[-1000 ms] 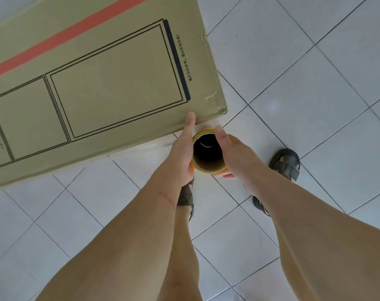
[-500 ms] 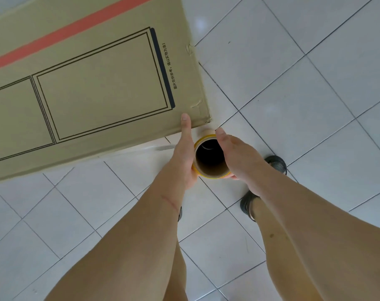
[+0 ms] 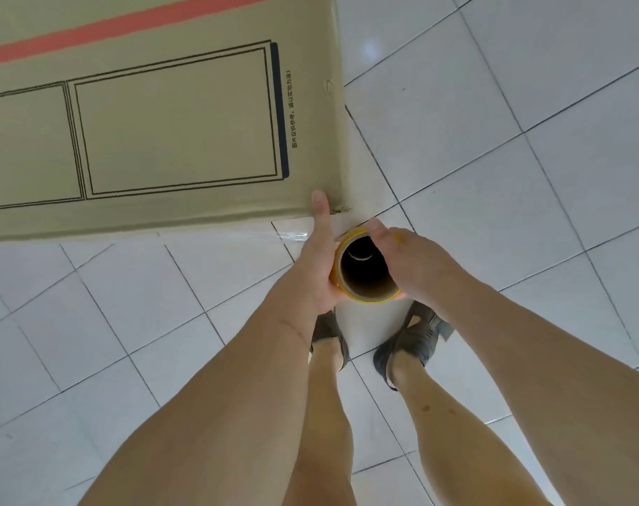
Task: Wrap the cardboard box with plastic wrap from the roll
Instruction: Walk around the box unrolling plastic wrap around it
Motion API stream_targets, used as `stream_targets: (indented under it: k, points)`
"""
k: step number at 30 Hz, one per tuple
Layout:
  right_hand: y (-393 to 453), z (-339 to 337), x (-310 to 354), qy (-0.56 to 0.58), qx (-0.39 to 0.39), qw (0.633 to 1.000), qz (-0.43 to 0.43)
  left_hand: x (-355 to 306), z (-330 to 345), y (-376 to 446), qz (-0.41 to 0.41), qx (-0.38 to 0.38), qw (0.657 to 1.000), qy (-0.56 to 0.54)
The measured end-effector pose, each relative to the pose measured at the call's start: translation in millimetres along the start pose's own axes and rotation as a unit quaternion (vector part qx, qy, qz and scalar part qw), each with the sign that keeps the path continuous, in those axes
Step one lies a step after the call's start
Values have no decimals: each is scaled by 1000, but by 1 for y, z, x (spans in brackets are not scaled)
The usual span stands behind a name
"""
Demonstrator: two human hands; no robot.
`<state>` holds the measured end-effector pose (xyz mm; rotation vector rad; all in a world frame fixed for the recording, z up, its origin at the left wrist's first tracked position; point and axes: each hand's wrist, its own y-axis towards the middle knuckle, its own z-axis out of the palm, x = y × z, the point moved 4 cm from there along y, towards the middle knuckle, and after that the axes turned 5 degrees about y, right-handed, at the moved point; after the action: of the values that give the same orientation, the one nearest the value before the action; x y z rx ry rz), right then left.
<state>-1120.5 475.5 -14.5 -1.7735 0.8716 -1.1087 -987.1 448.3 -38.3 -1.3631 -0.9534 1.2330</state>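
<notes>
A large brown cardboard box [image 3: 172, 118] with a red stripe and black printed frames fills the upper left, standing on the floor. Just off its near right corner I hold the plastic wrap roll [image 3: 365, 270] upright, looking down its dark cardboard core with a yellow rim. My left hand [image 3: 320, 264] grips the roll's left side, thumb stretched up to the box corner. My right hand [image 3: 407, 264] grips the right side, thumb over the rim. A clear film [image 3: 292, 233] stretches from the roll along the box's near side.
White floor tiles [image 3: 511, 177] with dark grout lines spread all around the box. My two feet in dark sandals [image 3: 413, 341] stand right below the roll. My bare forearms fill the lower half of the view.
I have stepped round the box corner: the box has turned in view and its right edge now runs almost vertical. Both hands keep their hold on the roll, and both feet now stand beneath it.
</notes>
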Motion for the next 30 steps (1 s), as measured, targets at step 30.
stream_targets:
  k: [30]
  points:
    - [30,-59,19,-108,68,992,-3,1,51,30,40,-43,973,-223]
